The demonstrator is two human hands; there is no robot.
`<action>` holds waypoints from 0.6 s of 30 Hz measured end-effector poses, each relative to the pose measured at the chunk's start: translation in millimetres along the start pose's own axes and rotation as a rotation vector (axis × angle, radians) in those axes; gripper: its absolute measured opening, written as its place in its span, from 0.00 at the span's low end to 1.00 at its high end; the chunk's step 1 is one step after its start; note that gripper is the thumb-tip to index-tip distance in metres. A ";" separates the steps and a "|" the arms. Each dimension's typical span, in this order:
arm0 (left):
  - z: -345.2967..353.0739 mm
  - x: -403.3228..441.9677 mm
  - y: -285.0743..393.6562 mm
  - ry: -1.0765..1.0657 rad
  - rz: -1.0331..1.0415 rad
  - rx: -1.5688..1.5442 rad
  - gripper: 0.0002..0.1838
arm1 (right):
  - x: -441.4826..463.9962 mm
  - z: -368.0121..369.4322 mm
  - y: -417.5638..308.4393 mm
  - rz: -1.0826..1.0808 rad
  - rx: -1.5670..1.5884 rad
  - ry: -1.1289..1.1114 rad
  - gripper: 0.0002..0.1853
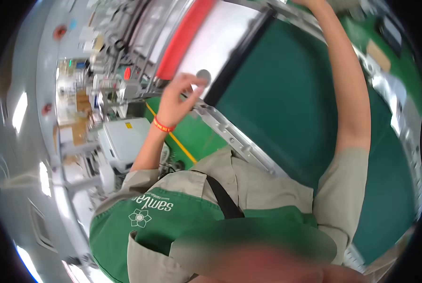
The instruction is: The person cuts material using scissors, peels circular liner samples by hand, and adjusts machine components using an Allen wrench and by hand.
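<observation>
My left hand, with a red and yellow wristband, is raised near the end of a white panel. Its thumb and forefinger curl towards each other, blurred by motion. At their tips lies a small grey disc; whether they hold it or only pass in front of it, I cannot tell. My right arm stretches over the dark green belt surface. Only a little of my right hand shows at the top edge, close to the metal rail, and its fingers are cut off.
A red strip runs beside the white panel. A black bar separates the panel from the green surface. A metal rail edges that surface near my waist. A grey-white machine stands left on the green floor, which has a yellow line.
</observation>
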State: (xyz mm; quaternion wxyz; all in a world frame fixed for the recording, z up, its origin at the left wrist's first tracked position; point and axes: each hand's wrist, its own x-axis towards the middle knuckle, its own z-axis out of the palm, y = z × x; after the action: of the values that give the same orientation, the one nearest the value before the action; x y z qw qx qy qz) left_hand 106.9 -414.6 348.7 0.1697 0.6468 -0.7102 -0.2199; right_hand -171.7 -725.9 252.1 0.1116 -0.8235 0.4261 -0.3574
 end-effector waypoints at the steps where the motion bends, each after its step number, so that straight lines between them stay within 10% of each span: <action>1: -9.2 -21.1 -9.2 -0.073 -0.106 0.049 0.12 | -5.2 -20.4 -22.3 0.090 0.005 -0.077 0.22; 8: 16.4 -233.7 -176.1 -1.150 -0.634 0.425 0.16 | 29.0 -41.2 -74.7 -0.007 0.417 -0.150 0.17; 12: 41.3 -362.8 -208.6 -1.045 -0.470 -0.047 0.17 | 14.0 -66.1 -140.1 0.002 0.386 -0.295 0.15; 18: 85.1 -483.6 -248.2 -0.904 -0.780 -0.520 0.18 | 12.0 -56.3 -247.9 -0.080 0.339 -0.239 0.12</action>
State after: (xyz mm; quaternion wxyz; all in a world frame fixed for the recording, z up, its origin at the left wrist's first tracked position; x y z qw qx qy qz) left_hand 322.8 57.2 165.7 -0.0871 0.6386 -0.3484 -0.6807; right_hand -51.5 -576.7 419.5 0.2840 -0.8457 0.3107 -0.3281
